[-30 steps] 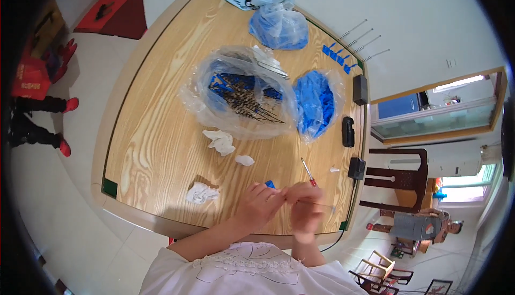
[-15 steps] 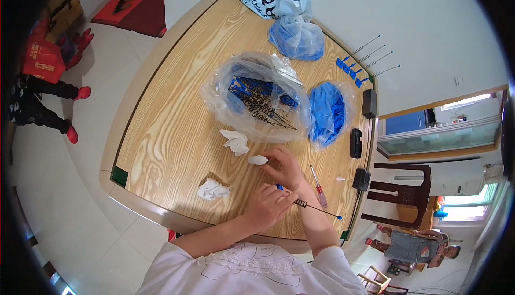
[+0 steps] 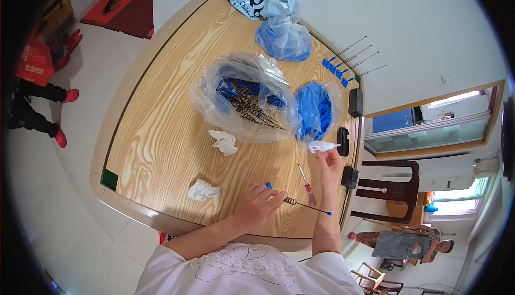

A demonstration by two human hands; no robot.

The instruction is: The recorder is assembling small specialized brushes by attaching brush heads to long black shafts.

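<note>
My left hand (image 3: 258, 206) is closed around a thin rod with a black spring coil (image 3: 290, 201) and a blue ball tip, which sticks out to the right. A blue end piece (image 3: 269, 185) shows beside its fingers. Farther right, the fingers of my right hand (image 3: 329, 166) pinch a small white squeeze bottle (image 3: 319, 146). The bottle lies sideways, its thin nozzle toward the right, just in front of a bag of blue parts (image 3: 314, 112). A screwdriver (image 3: 308, 185) with a red, clear handle rests on the table between my two hands.
A plastic bag (image 3: 206, 99) of springs and blue pieces stands mid-table. Crumpled tissues (image 3: 224, 142) lie nearer. Several assembled spring rods (image 3: 335, 71) stand at the right edge near black blocks (image 3: 355, 102). More bags sit at the back. Other people are off the table's sides.
My right hand has moved right and away from my left hand, carrying the white bottle, which has turned so its nozzle points right. My left hand still holds the spring rod.
</note>
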